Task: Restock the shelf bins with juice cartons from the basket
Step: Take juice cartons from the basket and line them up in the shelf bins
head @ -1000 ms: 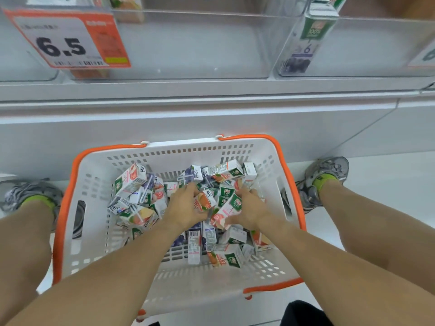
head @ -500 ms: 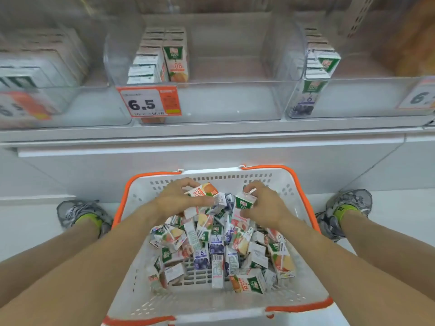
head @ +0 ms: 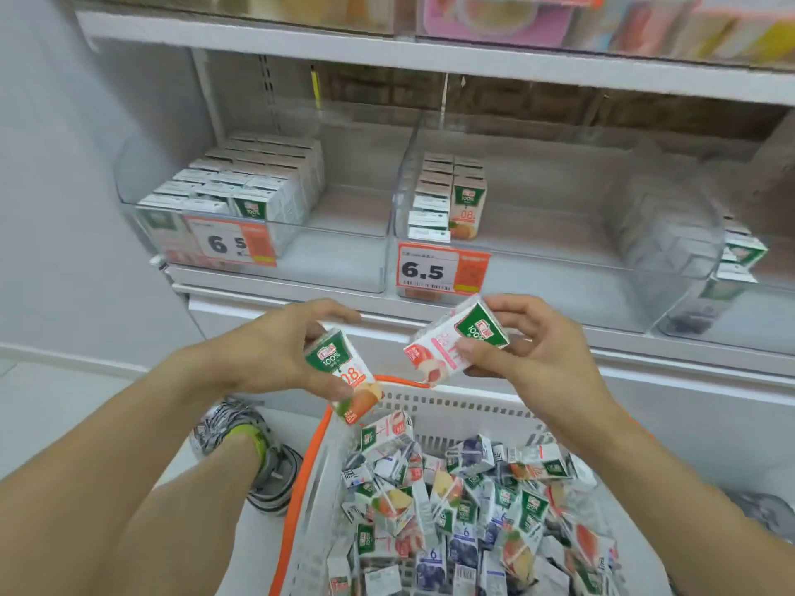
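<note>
A: What is in the left hand (head: 275, 350)?
B: A small juice carton (head: 344, 372) with a green top and an orange fruit picture. The fingers curl round it and it tips down toward the basket (head: 309, 466)

A: And the right hand (head: 537, 350)?
B: It holds a pink carton (head: 451, 342) with a green end. The thumb is on the front and the fingers wrap round the far side. This one lies tilted on its side

A: Do the two cartons touch?
B: No, they are just beside each other, with a small gap between them

A: What is under the hands?
B: The white basket with an orange rim. It is full of a messy pile of cartons (head: 473, 509), some orange, some pink, some purple

A: What is past the hands?
B: A shelf with clear bins. The middle bin (head: 559, 251), right beyond the hands, has two short rows of orange cartons (head: 451, 200) at its left side. The left bin (head: 335, 260), beyond the left hand, holds many more cartons. A third bin (head: 697, 303) is off past the right hand, with some cartons in it

A: Any signs?
B: Yes, a price tag (head: 439, 271) saying 6.5 on the middle bin, and one more on the left bin

A: Anything near the left arm?
B: A grey shoe (head: 258, 458) with a green sock, on the floor beside the basket
</note>
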The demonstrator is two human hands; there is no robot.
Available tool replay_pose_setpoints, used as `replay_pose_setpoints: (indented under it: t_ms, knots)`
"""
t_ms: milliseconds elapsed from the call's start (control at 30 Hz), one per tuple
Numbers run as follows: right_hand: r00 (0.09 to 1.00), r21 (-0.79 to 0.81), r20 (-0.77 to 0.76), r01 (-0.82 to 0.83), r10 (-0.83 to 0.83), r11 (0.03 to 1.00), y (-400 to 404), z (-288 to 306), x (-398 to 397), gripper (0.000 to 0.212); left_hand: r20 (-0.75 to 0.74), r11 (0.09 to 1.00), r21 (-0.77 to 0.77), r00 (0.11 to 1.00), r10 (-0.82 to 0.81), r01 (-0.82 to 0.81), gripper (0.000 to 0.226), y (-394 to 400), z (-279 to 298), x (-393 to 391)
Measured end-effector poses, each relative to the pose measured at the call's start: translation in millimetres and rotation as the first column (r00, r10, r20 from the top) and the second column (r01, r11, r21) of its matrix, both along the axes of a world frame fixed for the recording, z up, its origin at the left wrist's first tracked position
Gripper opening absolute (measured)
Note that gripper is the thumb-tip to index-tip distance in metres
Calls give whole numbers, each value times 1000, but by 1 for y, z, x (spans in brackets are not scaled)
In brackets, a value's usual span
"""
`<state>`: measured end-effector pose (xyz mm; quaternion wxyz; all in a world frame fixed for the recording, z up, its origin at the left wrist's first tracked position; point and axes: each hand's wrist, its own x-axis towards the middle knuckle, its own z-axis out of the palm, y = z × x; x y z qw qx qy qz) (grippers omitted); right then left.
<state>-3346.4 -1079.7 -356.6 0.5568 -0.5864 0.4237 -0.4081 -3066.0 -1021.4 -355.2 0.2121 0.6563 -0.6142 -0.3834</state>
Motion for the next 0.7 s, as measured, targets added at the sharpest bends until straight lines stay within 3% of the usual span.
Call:
replay_pose_setpoints:
  t_ms: [167,333,467,600,700]
  knots:
    - [993,-280,-15,-114,114,953,-13,59,78,48,-181,963,-110,958,223,-245,68,7,7,29]
    - [992,-567,-97,-122,82,814,-42,102,171,42,-409,895,-165,855,321,-415,55,14,10,52]
    - [956,-605,-288,-219,46,766,-71,105,233,41,-475,881,-187,825,306,-435,54,20,4,65]
    - [853,-610,-522,-372,-1,699,-89,91,271,49,-513,874,-193,805,297,-445,54,20,2,73]
    - [783,-563,-621,-426,-23,708,-92,75,286,49,-552,870,-172,777,304,-463,53,20,2,74]
